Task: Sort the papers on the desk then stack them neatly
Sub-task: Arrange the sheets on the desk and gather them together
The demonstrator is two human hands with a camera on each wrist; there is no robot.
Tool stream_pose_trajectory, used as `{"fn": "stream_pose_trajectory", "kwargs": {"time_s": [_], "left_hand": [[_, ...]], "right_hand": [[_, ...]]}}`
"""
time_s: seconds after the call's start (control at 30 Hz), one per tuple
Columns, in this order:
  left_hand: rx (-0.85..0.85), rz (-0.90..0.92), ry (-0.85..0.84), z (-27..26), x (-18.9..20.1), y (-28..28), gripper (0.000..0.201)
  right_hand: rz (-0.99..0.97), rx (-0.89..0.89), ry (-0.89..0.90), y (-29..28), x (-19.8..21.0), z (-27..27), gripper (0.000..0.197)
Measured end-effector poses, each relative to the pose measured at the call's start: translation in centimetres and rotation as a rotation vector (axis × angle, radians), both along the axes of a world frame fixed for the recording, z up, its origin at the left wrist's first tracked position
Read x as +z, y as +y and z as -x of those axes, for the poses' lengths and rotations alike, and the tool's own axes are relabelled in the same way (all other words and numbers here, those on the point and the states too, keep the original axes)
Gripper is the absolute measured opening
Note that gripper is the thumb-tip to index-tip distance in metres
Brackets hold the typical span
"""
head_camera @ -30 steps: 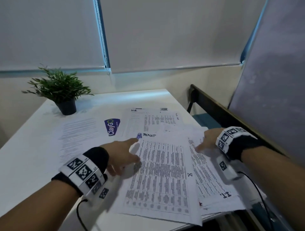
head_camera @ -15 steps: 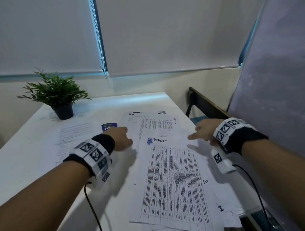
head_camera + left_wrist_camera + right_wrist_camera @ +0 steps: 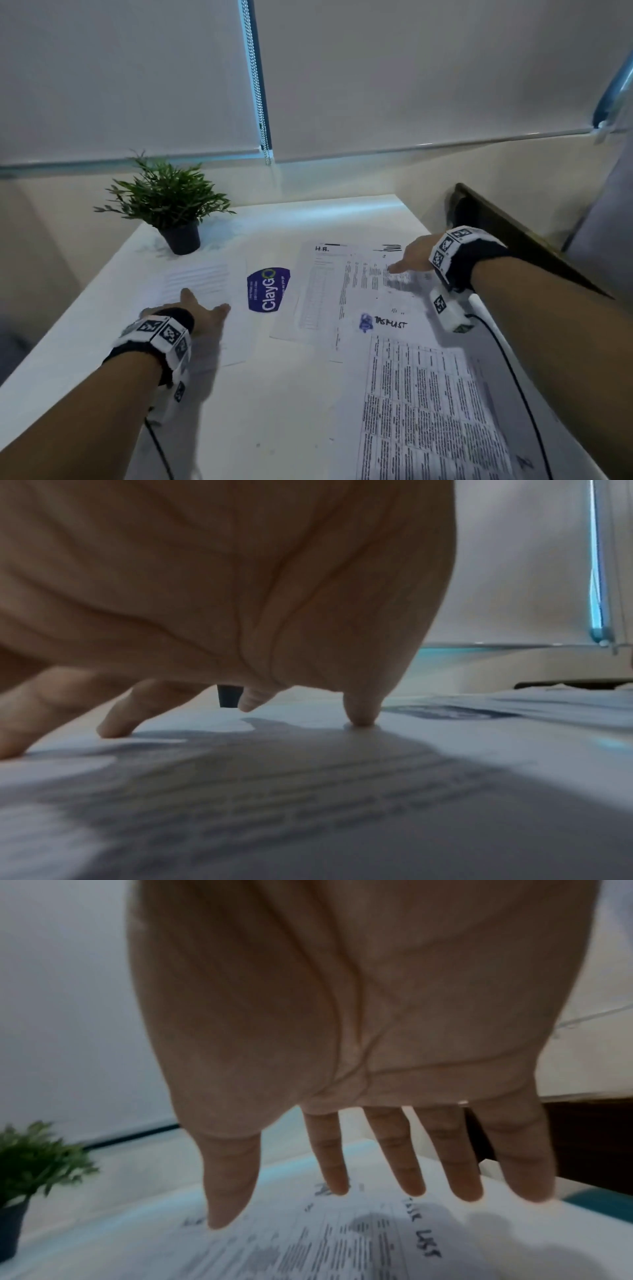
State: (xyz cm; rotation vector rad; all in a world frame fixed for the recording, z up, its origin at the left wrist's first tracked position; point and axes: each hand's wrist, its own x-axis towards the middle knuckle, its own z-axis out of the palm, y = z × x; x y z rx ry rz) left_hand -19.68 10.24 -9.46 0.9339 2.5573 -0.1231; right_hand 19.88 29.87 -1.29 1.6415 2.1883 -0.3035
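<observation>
Printed papers lie spread over the white desk (image 3: 281, 404). A sheet of plain text (image 3: 202, 281) lies at the left, and my left hand (image 3: 202, 313) presses on it with spread fingertips (image 3: 359, 718). Beside it sits a sheet with a purple ClayGo logo (image 3: 269, 289). A table sheet headed H.R. (image 3: 342, 274) lies further right, and my right hand (image 3: 409, 258) hovers just over its far right part with fingers (image 3: 407, 1164) straight. A TASKLIST table sheet (image 3: 424, 404) overlaps it, nearest me.
A small potted plant (image 3: 171, 205) stands at the desk's back left. A dark wooden frame (image 3: 507, 233) runs along the right edge. Closed blinds (image 3: 376, 68) cover the window behind. Wrist cables (image 3: 507, 370) trail over the papers.
My left hand has moved left from the TASKLIST sheet's edge onto the text sheet. My right hand has gone forward over the H.R. sheet. The head view has shifted forward.
</observation>
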Motion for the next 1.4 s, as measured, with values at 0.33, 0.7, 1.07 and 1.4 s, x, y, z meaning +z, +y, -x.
{"fn": "stream_pose_trajectory", "kwargs": {"time_s": [0.33,0.7,1.07,1.4], "left_hand": [[-0.078,-0.022,0.085,-2.0,2.4,0.8,0.129],[-0.237,0.055,0.054,-4.0,1.7,2.8,0.157],[-0.129,-0.172,-0.070,-7.0,3.9,3.2,0.105],[-0.192,-0.052,0.013,-12.4,3.4,4.8,0.133]], "right_hand": [[-0.032,0.064,0.026,-2.0,-1.2,5.4,0.036],[-0.052,0.181,0.010,-2.5,-1.1,3.4,0.074],[-0.070,0.226,0.037,-3.5,-1.0,4.2,0.071],[-0.023,0.220,0.070,-4.4,-1.0,6.0,0.056]]}}
